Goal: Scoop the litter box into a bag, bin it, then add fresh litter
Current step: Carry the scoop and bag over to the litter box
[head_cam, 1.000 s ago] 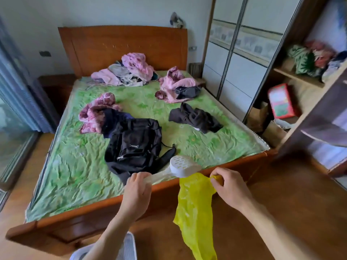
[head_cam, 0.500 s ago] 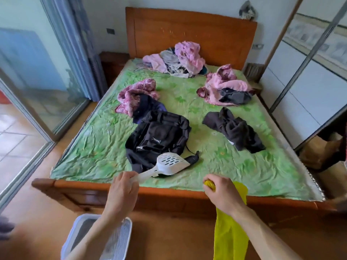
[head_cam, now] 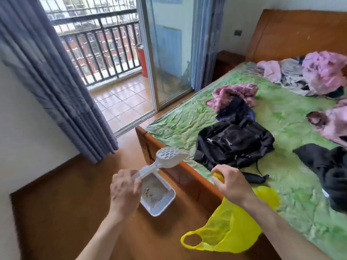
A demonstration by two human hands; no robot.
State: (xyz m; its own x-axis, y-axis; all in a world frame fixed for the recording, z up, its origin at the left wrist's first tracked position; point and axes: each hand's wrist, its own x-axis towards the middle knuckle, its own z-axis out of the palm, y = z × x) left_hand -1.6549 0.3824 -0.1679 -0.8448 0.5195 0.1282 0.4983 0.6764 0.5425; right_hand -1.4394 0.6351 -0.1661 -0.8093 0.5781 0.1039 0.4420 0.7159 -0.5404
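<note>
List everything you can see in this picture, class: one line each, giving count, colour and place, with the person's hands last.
scoop: one, white, slotted, held above the box.
litter box: one, white, on the floor by the bed's corner, holding litter.
bag: one, yellow, hanging from the right hand.
bed: one, wooden frame, green sheet, right side.
backpack: one, black, on the bed.
clothes: several heaps, pink, grey and black, on the bed.
curtains: two, blue-grey, either side of the glass door.
nightstand: one, dark wood, beside the headboard.
balcony railing: one, black, outside.
hands: left grips the scoop's handle; right grips the bag's top.
</note>
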